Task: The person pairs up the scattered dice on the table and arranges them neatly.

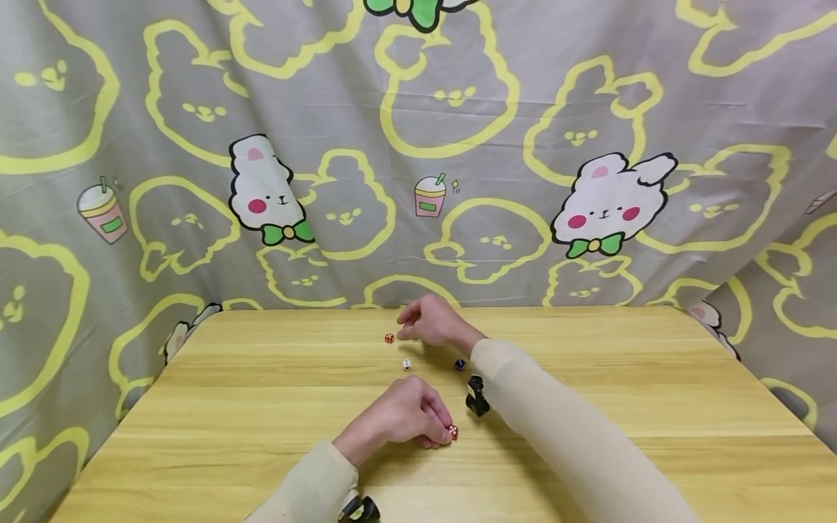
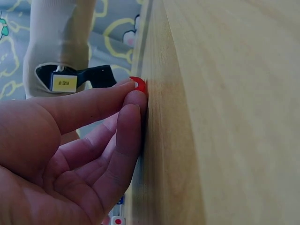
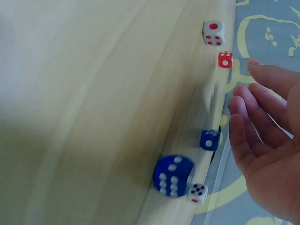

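My left hand is low over the table, pinching a red die between thumb and fingertips. In the left wrist view, only part of that red die shows past the left hand. Farther back, my right hand hovers with loosely bent fingers, just right of another red die. The right wrist view shows the right hand holding nothing, thumb apart from the fingers. Nearer me lie a white die and a blue die.
The right wrist view shows a second blue die and two white dice, one with a red spot up top. A wooden table meets a patterned curtain behind. Black wrist mounts sit on the sleeves.
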Motion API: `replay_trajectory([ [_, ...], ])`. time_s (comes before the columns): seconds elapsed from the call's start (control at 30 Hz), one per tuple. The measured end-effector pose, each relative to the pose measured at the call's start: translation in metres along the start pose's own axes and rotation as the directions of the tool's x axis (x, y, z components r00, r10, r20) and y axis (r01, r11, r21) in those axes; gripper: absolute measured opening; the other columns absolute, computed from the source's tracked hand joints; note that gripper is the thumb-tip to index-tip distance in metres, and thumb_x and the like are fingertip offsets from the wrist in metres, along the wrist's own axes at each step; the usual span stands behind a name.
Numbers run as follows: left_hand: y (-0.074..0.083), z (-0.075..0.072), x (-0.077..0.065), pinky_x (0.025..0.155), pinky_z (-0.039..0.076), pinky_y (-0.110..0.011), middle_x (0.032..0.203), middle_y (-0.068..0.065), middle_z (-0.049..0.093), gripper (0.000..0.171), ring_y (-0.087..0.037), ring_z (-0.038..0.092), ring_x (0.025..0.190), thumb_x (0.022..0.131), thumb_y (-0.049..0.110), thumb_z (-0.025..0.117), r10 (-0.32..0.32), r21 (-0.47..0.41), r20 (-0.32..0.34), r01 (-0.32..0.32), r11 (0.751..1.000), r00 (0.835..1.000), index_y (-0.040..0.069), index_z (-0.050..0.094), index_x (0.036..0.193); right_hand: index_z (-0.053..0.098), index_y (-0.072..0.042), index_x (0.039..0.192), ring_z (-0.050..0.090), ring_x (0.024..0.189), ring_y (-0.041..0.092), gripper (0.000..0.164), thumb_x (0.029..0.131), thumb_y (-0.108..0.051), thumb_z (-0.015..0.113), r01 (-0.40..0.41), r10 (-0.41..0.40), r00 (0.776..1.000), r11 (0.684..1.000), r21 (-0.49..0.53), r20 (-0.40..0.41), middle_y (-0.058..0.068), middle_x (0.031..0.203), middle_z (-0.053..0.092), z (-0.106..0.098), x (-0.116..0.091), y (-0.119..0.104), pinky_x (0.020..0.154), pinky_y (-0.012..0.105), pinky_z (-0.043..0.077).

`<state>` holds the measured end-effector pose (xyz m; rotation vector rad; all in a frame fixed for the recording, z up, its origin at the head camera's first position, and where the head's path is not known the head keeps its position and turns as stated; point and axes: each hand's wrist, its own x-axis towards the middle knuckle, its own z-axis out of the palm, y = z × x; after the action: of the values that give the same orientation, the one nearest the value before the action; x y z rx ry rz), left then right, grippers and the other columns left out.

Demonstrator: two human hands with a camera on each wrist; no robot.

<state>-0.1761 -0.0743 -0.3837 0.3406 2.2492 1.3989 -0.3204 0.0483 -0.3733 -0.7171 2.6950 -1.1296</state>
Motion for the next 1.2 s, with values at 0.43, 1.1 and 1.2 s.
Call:
replay_trajectory([
  [0.43, -0.003, 0.000, 0.000, 0.056, 0.062, -0.029, 0.076, -0.012, 0.080, 0.012, -0.012, 0.070, 0.058, 0.079, -0.008, 0.086, 0.015, -0.010, 0.005, -0.015, 1.000, 1.000, 0.000, 0.077, 0.082, 0.081, -0.008, 0.110, 0.071, 0.085, 0.009, 0.030, 0.087, -0.025, 0.089, -0.008, 0.009, 1.000, 0.996, -0.085, 0.011, 0.000, 0.096, 0.081, 0.008, 0.008, -0.006, 0.082, 0.024, 0.057],
  [1.1, 0.000, 0.001, 0.000, 0.056, 0.062, -0.029, 0.076, -0.012, 0.080, 0.013, -0.011, 0.069, 0.057, 0.080, -0.008, 0.086, 0.013, -0.010, 0.002, -0.013, 1.000, 1.000, 0.000, 0.076, 0.081, 0.083, -0.012, 0.101, 0.070, 0.089, 0.011, 0.020, 0.086, -0.024, 0.090, -0.009, 0.019, 0.998, 0.990, -0.142, 0.065, 0.000, 0.096, 0.082, 0.014, 0.013, -0.012, 0.086, 0.026, 0.057],
  [1.2, -0.001, 0.000, 0.000, 0.056, 0.062, -0.028, 0.076, -0.012, 0.080, 0.012, -0.011, 0.069, 0.057, 0.080, -0.008, 0.086, 0.019, -0.007, 0.003, -0.019, 1.000, 1.000, 0.000, 0.076, 0.080, 0.083, -0.013, 0.098, 0.069, 0.088, 0.012, 0.017, 0.086, -0.024, 0.090, -0.016, 0.026, 0.998, 0.989, -0.149, 0.062, -0.001, 0.096, 0.081, 0.015, 0.014, -0.012, 0.086, 0.026, 0.057],
])
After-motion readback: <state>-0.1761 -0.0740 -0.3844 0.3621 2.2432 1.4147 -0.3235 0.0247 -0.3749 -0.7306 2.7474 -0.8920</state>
